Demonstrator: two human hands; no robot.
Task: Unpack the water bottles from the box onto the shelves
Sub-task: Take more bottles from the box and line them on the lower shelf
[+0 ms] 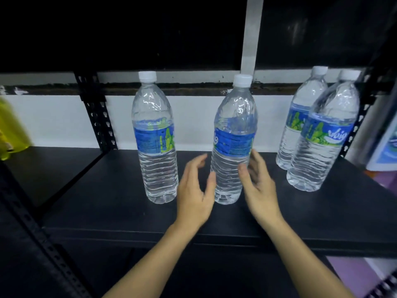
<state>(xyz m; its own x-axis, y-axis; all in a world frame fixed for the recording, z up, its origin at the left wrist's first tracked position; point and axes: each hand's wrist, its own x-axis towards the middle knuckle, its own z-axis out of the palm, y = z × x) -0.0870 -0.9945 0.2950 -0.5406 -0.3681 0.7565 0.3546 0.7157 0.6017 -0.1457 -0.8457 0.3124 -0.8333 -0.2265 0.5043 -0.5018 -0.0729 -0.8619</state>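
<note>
Four water bottles stand upright on the black shelf (107, 190). The middle bottle (235, 125) is between your hands, a second bottle (155, 136) at its 9 o'clock, a front bottle (326, 136) and rear bottle (300, 117) at 3 o'clock. Your left hand (193, 194) and right hand (261, 190) flank it, fingers loosely spread, gripping nothing.

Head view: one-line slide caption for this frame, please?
Open left hand and right hand flank the middle bottle, one of four standing on the black shelf.
</note>
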